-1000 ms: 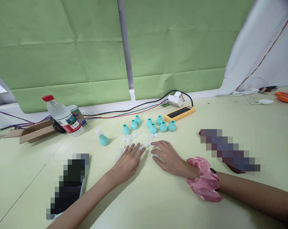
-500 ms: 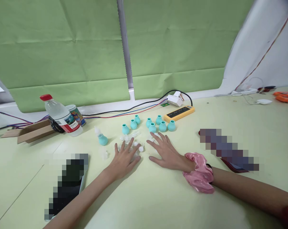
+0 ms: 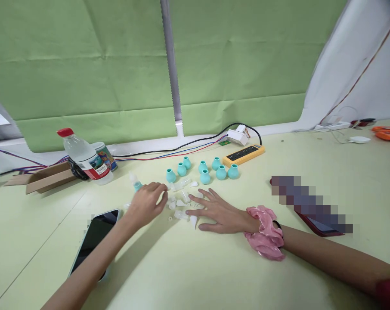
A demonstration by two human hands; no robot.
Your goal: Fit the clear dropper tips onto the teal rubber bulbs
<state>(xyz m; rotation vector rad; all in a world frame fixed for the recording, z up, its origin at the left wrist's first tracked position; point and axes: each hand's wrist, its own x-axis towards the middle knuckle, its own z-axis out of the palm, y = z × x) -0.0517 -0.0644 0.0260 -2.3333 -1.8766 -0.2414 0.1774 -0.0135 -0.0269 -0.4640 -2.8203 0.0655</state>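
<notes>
My left hand [image 3: 149, 201] is over the left side of the pile, fingers bent and thumb apart from them, with nothing visible in its grasp. Just behind it, a teal bulb with a clear tip [image 3: 134, 177] is partly hidden. My right hand [image 3: 221, 211] lies with fingers spread, its fingertips at the right edge of the loose plastic parts. Clear plastic tubes [image 3: 182, 184], small white pieces [image 3: 193, 221] and tiny rings [image 3: 170, 218] lie scattered between my hands. Several open-necked teal bulbs [image 3: 205, 177] stand behind them.
A yellow power strip [image 3: 244, 155] sits behind the bulbs, with cables along the wall. To the left are a red-capped bottle [image 3: 85, 157], a can [image 3: 105, 155] and a cardboard box [image 3: 51, 178]. One phone [image 3: 96, 234] lies under my left forearm; another dark-red-edged phone [image 3: 320, 224] is at right.
My left hand has moved left and lifted, its fingers now bent. My right hand has shifted slightly inward and down. The plastic parts are more spread out and visible, and one teal bulb has shifted.
</notes>
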